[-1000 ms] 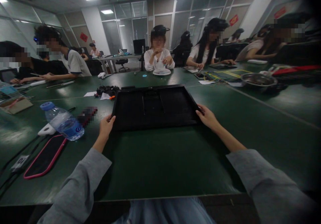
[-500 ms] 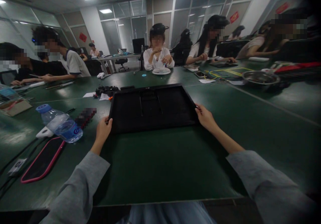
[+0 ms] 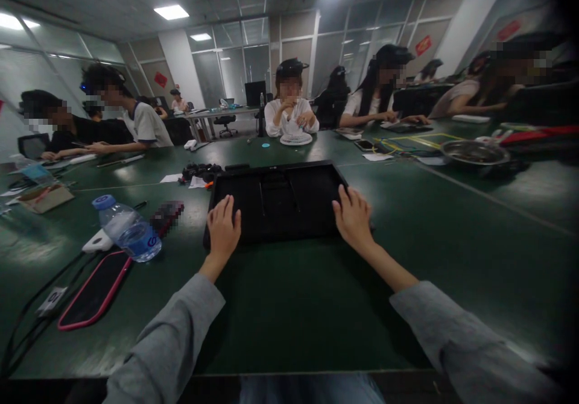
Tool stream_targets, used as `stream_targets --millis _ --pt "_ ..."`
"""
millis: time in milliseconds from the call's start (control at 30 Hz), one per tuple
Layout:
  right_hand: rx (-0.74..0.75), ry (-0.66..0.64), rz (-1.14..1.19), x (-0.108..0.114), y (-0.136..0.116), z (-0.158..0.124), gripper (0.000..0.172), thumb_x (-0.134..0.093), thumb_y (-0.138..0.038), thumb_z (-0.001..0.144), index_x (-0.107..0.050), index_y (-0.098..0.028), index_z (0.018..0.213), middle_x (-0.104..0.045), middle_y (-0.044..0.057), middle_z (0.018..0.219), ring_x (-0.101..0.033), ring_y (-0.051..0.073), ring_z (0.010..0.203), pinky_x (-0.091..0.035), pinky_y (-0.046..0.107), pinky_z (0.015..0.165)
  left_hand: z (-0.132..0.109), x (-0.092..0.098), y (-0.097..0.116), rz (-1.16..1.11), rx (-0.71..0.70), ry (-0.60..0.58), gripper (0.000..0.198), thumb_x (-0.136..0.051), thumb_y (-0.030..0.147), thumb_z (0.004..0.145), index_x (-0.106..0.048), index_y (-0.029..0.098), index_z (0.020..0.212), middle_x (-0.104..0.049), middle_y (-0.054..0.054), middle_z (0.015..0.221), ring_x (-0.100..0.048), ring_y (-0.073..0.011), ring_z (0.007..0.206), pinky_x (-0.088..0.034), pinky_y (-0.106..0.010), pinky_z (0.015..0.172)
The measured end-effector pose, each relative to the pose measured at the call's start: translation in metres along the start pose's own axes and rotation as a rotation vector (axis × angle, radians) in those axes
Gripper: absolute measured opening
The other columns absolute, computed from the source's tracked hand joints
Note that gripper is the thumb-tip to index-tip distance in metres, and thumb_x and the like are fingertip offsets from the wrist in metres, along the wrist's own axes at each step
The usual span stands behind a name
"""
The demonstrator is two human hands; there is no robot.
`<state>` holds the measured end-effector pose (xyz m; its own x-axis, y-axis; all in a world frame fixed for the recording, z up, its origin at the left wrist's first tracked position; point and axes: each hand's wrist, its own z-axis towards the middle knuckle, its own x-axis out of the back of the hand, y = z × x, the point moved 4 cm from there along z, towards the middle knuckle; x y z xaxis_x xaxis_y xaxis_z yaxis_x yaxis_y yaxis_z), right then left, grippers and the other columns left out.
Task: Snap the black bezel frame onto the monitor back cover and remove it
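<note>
A flat black rectangular panel (image 3: 280,196) with a raised rim lies face down on the green table (image 3: 289,307) in front of me. My left hand (image 3: 223,228) rests palm down on its near left corner, fingers stretched flat. On the near right corner lies my right hand (image 3: 353,216), also flat with the fingers extended. Neither hand grips anything. Grey sleeves cover both forearms.
A water bottle (image 3: 126,229) lies on its side at the left beside a pink-edged phone (image 3: 94,289) and cables. Black small parts (image 3: 199,170) sit behind the panel. A metal bowl (image 3: 474,151) stands at the right. Several seated people work around the table.
Both hands have left the panel's side edges and moved inward onto its top surface, now lying flat on the near corners. The view has shifted slightly.
</note>
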<state>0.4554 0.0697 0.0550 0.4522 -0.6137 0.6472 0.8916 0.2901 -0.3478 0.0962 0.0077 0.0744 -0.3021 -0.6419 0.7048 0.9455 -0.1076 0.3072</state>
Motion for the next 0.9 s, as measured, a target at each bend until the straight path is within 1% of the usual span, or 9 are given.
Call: stream_targets --millis 67,133,167,233,300,367,633,767,900 --pt "0.123 -0.066 0.047 -0.017 -0.044 -0.009 0.060 -0.034 -0.045 0.104 -0.039 -0.023 0.160 -0.038 0.015 0.164 -0.029 0.036 0.154 -0.029 0.064 0.119 -0.001 -0.016 0.031 -0.009 -0.134 -0.074 0.053 -0.033 0.037 0.106 -0.045 0.019 0.155 -0.044 -0.013 0.162 -0.039 -0.0285 0.150 -0.028 -0.051 0.123" --pt "0.248 -0.148 0.093 -0.036 -0.081 -0.021 0.058 -0.036 -0.044 0.104 -0.040 -0.026 0.160 -0.038 0.012 0.165 -0.029 0.034 0.155 -0.031 0.063 0.119 -0.004 -0.032 0.054 -0.007 -0.288 -0.145 0.054 -0.034 0.036 0.106 -0.042 0.021 0.158 -0.041 -0.012 0.164 -0.032 -0.0275 0.154 -0.024 -0.052 0.126" --pt "0.320 -0.215 0.116 -0.044 -0.095 -0.026 0.057 -0.035 -0.041 0.105 -0.042 -0.024 0.159 -0.043 0.013 0.162 -0.035 0.032 0.152 -0.035 0.060 0.118 -0.007 -0.040 0.063 -0.005 -0.384 -0.204 0.055 -0.034 0.037 0.106 -0.041 0.022 0.158 -0.041 -0.011 0.164 -0.031 -0.0267 0.155 -0.024 -0.052 0.126" --pt "0.406 -0.309 0.133 -0.056 -0.111 -0.034 0.054 -0.032 -0.037 0.106 -0.049 -0.021 0.154 -0.054 0.014 0.153 -0.047 0.030 0.144 -0.042 0.054 0.115 -0.011 -0.054 0.070 -0.006 -0.494 -0.323 0.053 -0.032 0.035 0.107 -0.044 0.022 0.157 -0.049 -0.011 0.159 -0.041 -0.0243 0.150 -0.031 -0.049 0.124" --pt "0.435 -0.343 0.127 -0.061 -0.114 -0.036 0.053 -0.031 -0.034 0.106 -0.054 -0.019 0.150 -0.059 0.014 0.148 -0.054 0.028 0.138 -0.046 0.051 0.111 -0.012 -0.061 0.069 -0.014 -0.506 -0.383 0.051 -0.030 0.035 0.107 -0.048 0.022 0.154 -0.056 -0.011 0.153 -0.051 -0.0229 0.143 -0.039 -0.046 0.119" --pt "0.436 -0.336 0.119 -0.060 -0.111 -0.035 0.051 -0.032 -0.034 0.106 -0.055 -0.021 0.150 -0.061 0.012 0.146 -0.056 0.028 0.137 -0.048 0.052 0.109 -0.012 -0.063 0.065 -0.024 -0.489 -0.387 0.051 -0.030 0.035 0.108 -0.050 0.021 0.152 -0.058 -0.011 0.151 -0.055 -0.0227 0.139 -0.042 -0.046 0.117" --pt "0.434 -0.375 0.129 -0.059 -0.105 -0.034 0.051 -0.033 -0.036 0.106 -0.055 -0.020 0.150 -0.058 0.013 0.149 -0.054 0.028 0.139 -0.047 0.053 0.111 -0.012 -0.063 0.065 -0.034 -0.471 -0.397 0.049 -0.032 0.033 0.107 -0.052 0.020 0.150 -0.057 -0.009 0.153 -0.054 -0.0235 0.140 -0.039 -0.046 0.118" --pt "0.419 -0.376 0.143 -0.060 -0.103 -0.035 0.051 -0.033 -0.037 0.106 -0.055 -0.023 0.150 -0.058 0.011 0.149 -0.054 0.028 0.139 -0.046 0.053 0.112 -0.011 -0.063 0.065 -0.030 -0.462 -0.414 0.049 -0.031 0.034 0.108 -0.052 0.020 0.150 -0.057 -0.010 0.153 -0.054 -0.0235 0.140 -0.039 -0.046 0.118" --pt "0.415 -0.400 0.128 -0.060 -0.103 -0.035 0.053 -0.030 -0.038 0.107 -0.057 -0.019 0.148 -0.058 0.013 0.149 -0.053 0.028 0.140 -0.045 0.053 0.113 -0.011 -0.062 0.066 -0.036 -0.468 -0.405 0.048 -0.032 0.033 0.108 -0.053 0.021 0.149 -0.057 -0.009 0.152 -0.054 -0.0235 0.140 -0.038 -0.046 0.118"
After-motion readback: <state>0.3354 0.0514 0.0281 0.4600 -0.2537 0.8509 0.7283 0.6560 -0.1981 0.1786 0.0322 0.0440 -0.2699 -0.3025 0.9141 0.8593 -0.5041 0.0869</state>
